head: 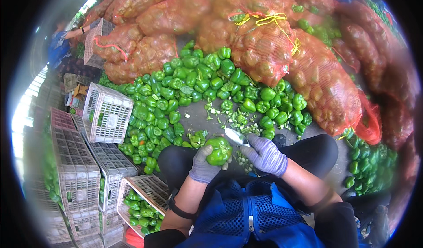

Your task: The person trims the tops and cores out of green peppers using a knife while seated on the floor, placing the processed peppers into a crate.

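My left hand (204, 164), in a grey knit glove, holds a green bell pepper (219, 151) above my lap. My right hand (264, 154), gloved alike, grips a knife (235, 137) whose broad, shiny blade points up and left, close to the pepper's upper right side. The knife's handle is mostly hidden in my fingers. Beyond my hands lie trimmed pepper scraps (243, 118) on the dark floor, with a large heap of green bell peppers (162, 104) curving around them. A ragged green pepper piece (197, 139) lies just past my left hand.
Full red mesh sacks (261, 49) are piled beyond the heap and to the right. Plastic crates (77, 168) stand stacked at left; a tilted crate (124, 195) beside me holds peppers. More peppers (371, 165) lie at right. Another person (59, 46) is at the far left by a crate.
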Demonstrator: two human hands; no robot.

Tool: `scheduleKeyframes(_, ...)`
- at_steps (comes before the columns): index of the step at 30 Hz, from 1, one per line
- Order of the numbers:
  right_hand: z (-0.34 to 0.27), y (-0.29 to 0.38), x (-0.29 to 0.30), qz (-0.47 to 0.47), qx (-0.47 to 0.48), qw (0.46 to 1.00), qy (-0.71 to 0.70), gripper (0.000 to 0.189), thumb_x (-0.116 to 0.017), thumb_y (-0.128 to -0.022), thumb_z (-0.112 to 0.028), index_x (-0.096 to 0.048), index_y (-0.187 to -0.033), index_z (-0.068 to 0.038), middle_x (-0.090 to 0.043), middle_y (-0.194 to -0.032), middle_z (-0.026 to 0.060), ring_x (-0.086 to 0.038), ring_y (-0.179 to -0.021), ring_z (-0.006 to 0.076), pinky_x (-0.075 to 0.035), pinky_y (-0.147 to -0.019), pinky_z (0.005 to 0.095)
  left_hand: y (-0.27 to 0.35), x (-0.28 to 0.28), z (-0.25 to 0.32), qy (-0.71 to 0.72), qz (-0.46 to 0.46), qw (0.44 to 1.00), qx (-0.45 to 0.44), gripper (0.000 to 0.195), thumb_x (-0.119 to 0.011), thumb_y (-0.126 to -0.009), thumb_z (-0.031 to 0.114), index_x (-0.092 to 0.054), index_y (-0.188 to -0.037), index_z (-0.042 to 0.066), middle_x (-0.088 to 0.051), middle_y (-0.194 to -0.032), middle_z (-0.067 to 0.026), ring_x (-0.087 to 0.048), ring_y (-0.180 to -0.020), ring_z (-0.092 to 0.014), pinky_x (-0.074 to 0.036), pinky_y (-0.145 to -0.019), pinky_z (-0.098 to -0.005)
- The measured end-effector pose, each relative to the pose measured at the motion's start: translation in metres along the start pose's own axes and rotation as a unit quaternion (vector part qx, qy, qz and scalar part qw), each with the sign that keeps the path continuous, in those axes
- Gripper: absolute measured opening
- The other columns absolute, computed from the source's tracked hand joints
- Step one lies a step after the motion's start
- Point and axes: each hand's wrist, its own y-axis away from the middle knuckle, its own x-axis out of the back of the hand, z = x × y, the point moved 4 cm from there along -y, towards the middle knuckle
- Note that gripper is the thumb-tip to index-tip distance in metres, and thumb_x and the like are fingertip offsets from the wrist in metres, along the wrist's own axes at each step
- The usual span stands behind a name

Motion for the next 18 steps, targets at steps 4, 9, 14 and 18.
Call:
scheduleKeyframes(4, -0.01, 0.013, 0.004, -0.046, 0.083, 0.986, 0.135, 0.038, -0.063, -0.088, -0.026, -0.055, -0.114, 0.0, -0.063, -0.079, 0.0228, -0.063, -0.063, 0.0395, -0.051, -0.056, 0.0482, 0.002, -0.003, -0.001, -0.003, -0.029, 1.0, 0.011, 0.068, -0.068, -0.082, 0.037, -0.044, -0.134, 0.001, -0.062, -0.105, -0.0165, -0.063, -0.077, -0.035, -0.052, -0.048, -0.0342)
scheduleKeyframes(9, -0.026, 0.017, 0.012, -0.078, 0.152, 0.931, 0.323, 0.044, -0.06, -0.085, -0.026, -0.057, -0.119, 0.002, -0.063, -0.079, 0.0185, -0.064, -0.06, 0.0316, -0.05, -0.05, 0.0425, 0.001, -0.012, -0.001, 0.012, -0.052, 0.998, 0.026, 0.071, -0.069, -0.08, 0.04, -0.044, -0.134, 0.0, -0.062, -0.104, -0.0173, -0.063, -0.073, -0.034, -0.05, -0.045, -0.0332)
scheduleKeyframes(14, -0.043, 0.021, 0.023, -0.078, 0.233, 0.869, 0.429, 0.045, -0.052, -0.082, -0.017, -0.056, -0.12, 0.006, -0.063, -0.08, 0.0155, -0.063, -0.061, 0.0266, -0.049, -0.05, 0.0383, 0.001, -0.015, 0.001, 0.021, -0.066, 0.996, 0.061, 0.072, -0.068, -0.079, 0.041, -0.044, -0.133, 0.0, -0.063, -0.097, -0.0156, -0.063, -0.067, -0.033, -0.048, -0.043, -0.0328)
scheduleKeyframes(18, -0.042, 0.021, 0.014, -0.105, 0.189, 0.869, 0.445, 0.042, -0.051, -0.083, -0.015, -0.056, -0.118, 0.007, -0.062, -0.077, 0.0161, -0.063, -0.06, 0.0274, -0.049, -0.049, 0.0397, -0.005, -0.008, -0.002, -0.003, -0.036, 0.998, 0.041, 0.069, -0.068, -0.079, 0.039, -0.045, -0.131, 0.0, -0.063, -0.096, -0.0163, -0.063, -0.066, -0.032, -0.049, -0.044, -0.0319)
